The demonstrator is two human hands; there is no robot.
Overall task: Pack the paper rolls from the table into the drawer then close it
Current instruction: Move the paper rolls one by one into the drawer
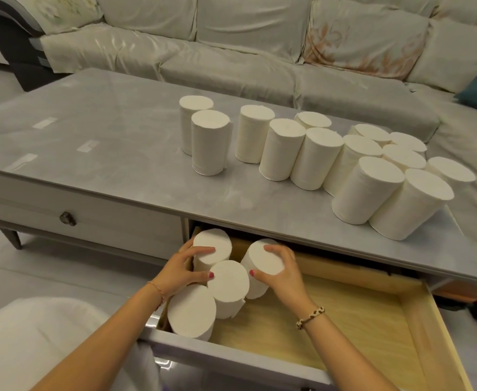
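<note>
Packing is only beginning: 4 paper rolls (227,280) are standing in the open drawer (417,328), both hands, left hand (180,270) and right hand (281,270), gripping 1 each, while 14 are waiting on the surface (104,142) beyond them.

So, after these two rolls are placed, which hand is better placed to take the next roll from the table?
Probably the right hand: the nearest rolls on the table stand above the open drawer's right side. The left hand is farther away.

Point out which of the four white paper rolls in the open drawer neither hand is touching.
The white paper roll at the drawer's front-left corner, nearest the camera. The left hand and right hand grip or touch the other three.
</note>
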